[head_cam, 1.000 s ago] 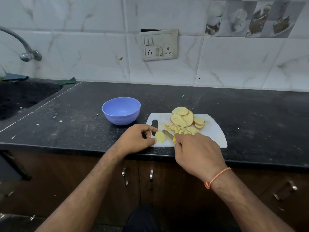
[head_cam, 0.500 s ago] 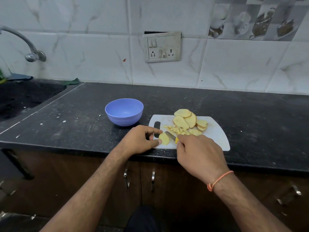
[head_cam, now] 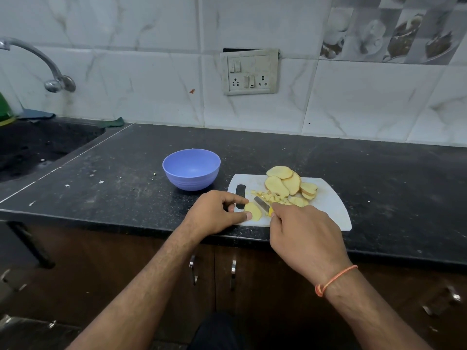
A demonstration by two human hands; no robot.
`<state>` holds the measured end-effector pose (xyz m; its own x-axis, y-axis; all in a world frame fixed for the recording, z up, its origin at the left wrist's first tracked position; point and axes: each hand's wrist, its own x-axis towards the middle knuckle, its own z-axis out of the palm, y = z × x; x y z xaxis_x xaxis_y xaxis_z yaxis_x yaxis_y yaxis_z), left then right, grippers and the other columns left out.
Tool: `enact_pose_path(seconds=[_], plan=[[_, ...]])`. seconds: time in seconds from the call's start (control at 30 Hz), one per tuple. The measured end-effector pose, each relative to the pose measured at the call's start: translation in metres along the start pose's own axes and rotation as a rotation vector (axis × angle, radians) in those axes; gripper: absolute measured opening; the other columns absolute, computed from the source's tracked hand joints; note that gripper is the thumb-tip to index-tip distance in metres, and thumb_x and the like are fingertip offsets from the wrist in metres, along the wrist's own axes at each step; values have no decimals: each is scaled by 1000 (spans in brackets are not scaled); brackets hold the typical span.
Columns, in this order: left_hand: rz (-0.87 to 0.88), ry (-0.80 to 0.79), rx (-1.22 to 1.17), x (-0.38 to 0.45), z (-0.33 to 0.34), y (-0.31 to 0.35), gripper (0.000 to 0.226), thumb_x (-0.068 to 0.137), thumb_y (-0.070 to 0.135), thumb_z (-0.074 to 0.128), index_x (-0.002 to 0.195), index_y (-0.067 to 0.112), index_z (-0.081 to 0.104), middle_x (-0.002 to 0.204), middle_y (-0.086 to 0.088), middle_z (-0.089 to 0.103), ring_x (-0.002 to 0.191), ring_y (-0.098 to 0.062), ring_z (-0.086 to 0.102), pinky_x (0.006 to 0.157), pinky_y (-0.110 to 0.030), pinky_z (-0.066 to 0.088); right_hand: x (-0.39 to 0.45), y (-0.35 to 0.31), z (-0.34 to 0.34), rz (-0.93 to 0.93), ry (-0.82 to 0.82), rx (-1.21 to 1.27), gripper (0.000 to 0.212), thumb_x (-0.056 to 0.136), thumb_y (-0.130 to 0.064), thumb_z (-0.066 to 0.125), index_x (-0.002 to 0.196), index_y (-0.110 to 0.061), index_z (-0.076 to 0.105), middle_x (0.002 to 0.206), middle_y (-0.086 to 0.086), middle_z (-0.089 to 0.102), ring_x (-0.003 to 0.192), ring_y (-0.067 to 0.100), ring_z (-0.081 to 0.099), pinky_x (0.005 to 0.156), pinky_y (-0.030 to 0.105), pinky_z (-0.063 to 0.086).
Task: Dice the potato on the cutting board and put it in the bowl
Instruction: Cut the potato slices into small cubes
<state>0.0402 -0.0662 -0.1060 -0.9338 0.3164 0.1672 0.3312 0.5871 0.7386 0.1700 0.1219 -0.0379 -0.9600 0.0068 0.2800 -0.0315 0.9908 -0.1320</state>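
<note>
At the counter's (head_cam: 353, 168) front edge, the left hand (head_cam: 214, 213) pinches a potato slice (head_cam: 253, 210) on the cutting board (head_cam: 331, 210); the right hand (head_cam: 303, 236) grips a knife (head_cam: 261, 204) beside it, the bowl (head_cam: 191, 172) just left.

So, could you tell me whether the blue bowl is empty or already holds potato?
Empty: the blue bowl shows only its bare inside; the diced potato lies on the cutting board.
</note>
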Motion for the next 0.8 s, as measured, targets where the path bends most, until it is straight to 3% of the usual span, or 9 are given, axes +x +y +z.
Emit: enact_pose_path(seconds=[0.13, 0.27, 0.37, 0.47, 0.6, 0.8], plan=[[-10, -4, -2, 1, 1, 0, 38, 79, 55, 88, 115, 46, 79, 70, 14, 61, 62, -3, 51, 67, -30, 45, 0, -3, 0, -13, -8, -13, 31, 106, -39, 32, 110, -31, 62, 78, -7, 56, 72, 17, 54, 53, 33, 31], [9, -20, 14, -2, -2, 1, 36, 85, 50, 85, 120, 44, 79, 74, 15, 63, 63, 2, 54, 69, -22, 43, -2, -7, 3, -19, -35, -25, 33, 106, -37, 34, 124, -31, 60, 83, -5, 59, 76, 19, 56, 54, 33, 33], [6, -12, 24, -2, -3, 2, 36, 86, 48, 85, 121, 43, 78, 75, 16, 63, 63, 3, 55, 69, -20, 42, -7, -10, 7, -41, -39, -68, 39, 107, -37, 32, 140, -30, 51, 89, -3, 62, 74, 21, 52, 54, 33, 33], [-7, -4, 43, -1, -1, 3, 37, 85, 49, 85, 121, 43, 78, 77, 12, 65, 63, 2, 55, 67, -20, 42, -17, -11, 13, -72, -50, -111, 49, 108, -37, 29, 156, -27, 35, 81, -2, 57, 70, 22, 52, 54, 34, 35], [-4, 2, 57, -2, -1, 5, 36, 86, 49, 84, 121, 42, 78, 85, 4, 71, 67, -2, 58, 69, -21, 47, -32, -10, 14, -72, -71, -117, 53, 109, -36, 30, 161, -26, 25, 77, -3, 56, 68, 20, 54, 55, 34, 38], [-17, 12, 75, -5, 0, 5, 37, 86, 53, 83, 122, 45, 78, 87, 10, 71, 80, -7, 66, 72, -24, 49, -53, -7, 6, -78, -85, -117, 55, 108, -34, 30, 162, -26, 22, 69, -7, 47, 63, 18, 49, 54, 32, 41]])
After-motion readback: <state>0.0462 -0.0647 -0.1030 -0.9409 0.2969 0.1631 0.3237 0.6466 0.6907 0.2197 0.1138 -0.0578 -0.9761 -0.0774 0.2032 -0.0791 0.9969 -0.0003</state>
